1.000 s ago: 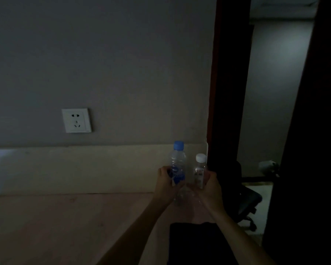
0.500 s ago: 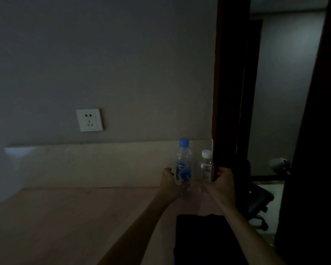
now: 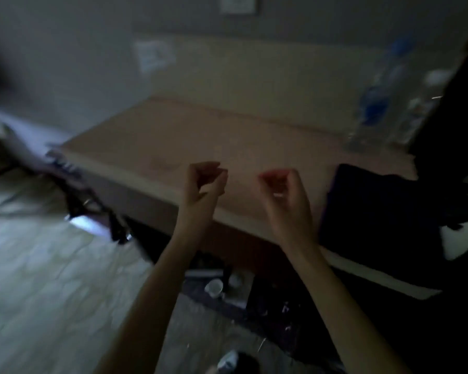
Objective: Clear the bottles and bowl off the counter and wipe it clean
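The room is dim and the view is blurred. Two clear bottles stand at the counter's far right corner against the backsplash: a taller blue-capped bottle (image 3: 376,101) and a shorter white-capped bottle (image 3: 419,109). The pale wooden counter (image 3: 200,136) stretches to the left of them. My left hand (image 3: 204,182) and my right hand (image 3: 284,190) hover over the counter's front edge, well apart from the bottles. Both hands hold nothing, and their fingers are loosely curled. No bowl shows on the counter.
A dark cloth (image 3: 376,209) lies on the counter's right end near my right hand. A wall socket (image 3: 154,55) sits on the left wall. Below the counter are a small white cup (image 3: 214,287), dark clutter and pale floor (image 3: 52,292).
Both hands have let go of the two bottles and pulled back toward the counter's front edge. The view has swung down and left, so the floor shows.
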